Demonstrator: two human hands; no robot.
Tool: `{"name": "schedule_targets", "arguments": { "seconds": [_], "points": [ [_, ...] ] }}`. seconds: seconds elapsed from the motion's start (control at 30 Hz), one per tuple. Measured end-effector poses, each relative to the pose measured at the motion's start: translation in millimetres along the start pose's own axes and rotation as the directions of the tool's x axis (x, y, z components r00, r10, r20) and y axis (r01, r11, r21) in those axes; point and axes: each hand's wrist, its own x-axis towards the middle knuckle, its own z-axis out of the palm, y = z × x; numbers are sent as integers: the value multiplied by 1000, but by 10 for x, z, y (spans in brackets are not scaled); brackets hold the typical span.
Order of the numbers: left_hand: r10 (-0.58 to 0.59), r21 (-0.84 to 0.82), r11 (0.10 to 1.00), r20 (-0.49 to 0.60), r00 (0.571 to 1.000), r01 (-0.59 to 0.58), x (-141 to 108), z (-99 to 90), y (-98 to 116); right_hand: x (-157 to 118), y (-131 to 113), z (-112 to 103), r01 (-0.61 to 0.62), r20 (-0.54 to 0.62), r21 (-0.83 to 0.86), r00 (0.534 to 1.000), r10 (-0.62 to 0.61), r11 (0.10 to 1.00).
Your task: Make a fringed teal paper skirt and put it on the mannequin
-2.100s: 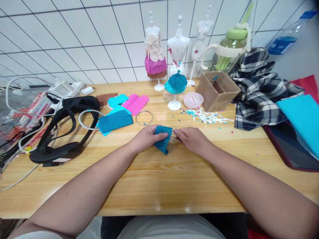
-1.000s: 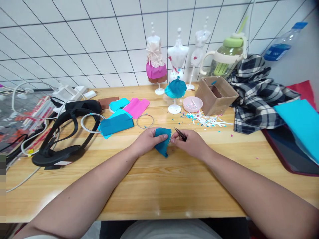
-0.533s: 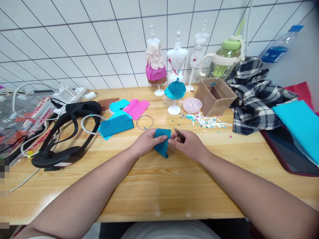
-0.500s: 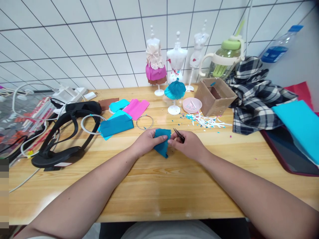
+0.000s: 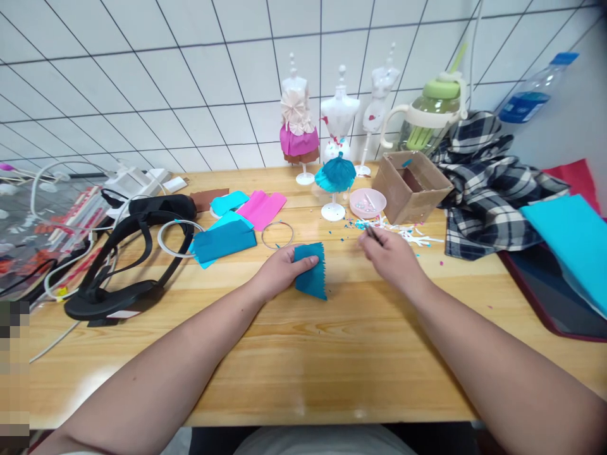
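Observation:
My left hand [image 5: 281, 272] pinches a dark teal paper piece [image 5: 310, 278] between thumb and fingers; the paper's right edge is jagged with small cuts. To the right, my right hand [image 5: 389, 253] is closed around small dark scissors [image 5: 374, 235], blurred by motion, just in front of a pile of white and blue scraps [image 5: 412, 235]. Beyond the hands, a small mannequin [image 5: 339, 110] wears a teal paper skirt [image 5: 336, 174]. A pink dish [image 5: 367, 203] with small bits in it stands beside its base.
Folded teal paper [image 5: 225, 240], pink paper [image 5: 263, 208] and a metal ring [image 5: 277, 234] lie left of centre. A black headset [image 5: 114, 303] and cables are at the left. A cardboard box [image 5: 417, 196], checked cloth [image 5: 497, 215] and green-lidded jug [image 5: 434, 117] stand right.
My right hand has moved right and slightly away with the scissors, apart from the teal paper. My left hand keeps hold of the paper, whose jagged edge now shows fully.

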Motion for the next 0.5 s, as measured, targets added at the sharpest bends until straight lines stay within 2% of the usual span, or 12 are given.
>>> {"name": "schedule_targets", "arguments": {
  "seconds": [0.1,0.17,0.2,0.23,0.27,0.3,0.33,0.37,0.4,0.43,0.47,0.5],
  "points": [
    [-30,-73,997,16,999,31,-72,-5,59,124,102,-222,-42,-200,-224,980,-3,974],
    [-111,-79,989,172,979,126,-172,-6,131,171,140,-292,-70,-264,-245,964,3,967],
    [-190,-25,978,305,933,207,-225,-8,168,173,141,-291,-64,-251,-196,968,13,979],
    [-244,34,967,409,879,253,-272,-12,200,159,129,-267,-58,-200,-103,979,36,993],
    [-263,64,962,466,845,264,-307,-19,225,127,106,-222,-74,-60,33,995,76,997],
    [-269,77,961,483,833,265,-326,-31,242,80,75,-161,-161,146,192,980,134,968],
    [-263,70,963,472,841,262,-327,-50,251,22,41,-89,-271,363,340,921,141,901],
    [-239,41,968,438,867,247,-312,-76,255,-39,7,-12,-396,577,426,811,93,814],
    [-203,-2,975,385,901,220,-286,-108,254,-97,-22,63,-513,743,443,669,19,735],
    [-152,-63,982,314,937,181,-254,-144,253,-142,-45,129,-597,841,412,539,-35,688],
    [-100,-123,984,240,966,132,-220,-182,251,-170,-57,181,-635,877,379,479,-41,673],
    [-55,-174,981,175,983,86,-188,-216,251,-176,-60,214,-615,855,385,518,-16,688]
  ]
}}
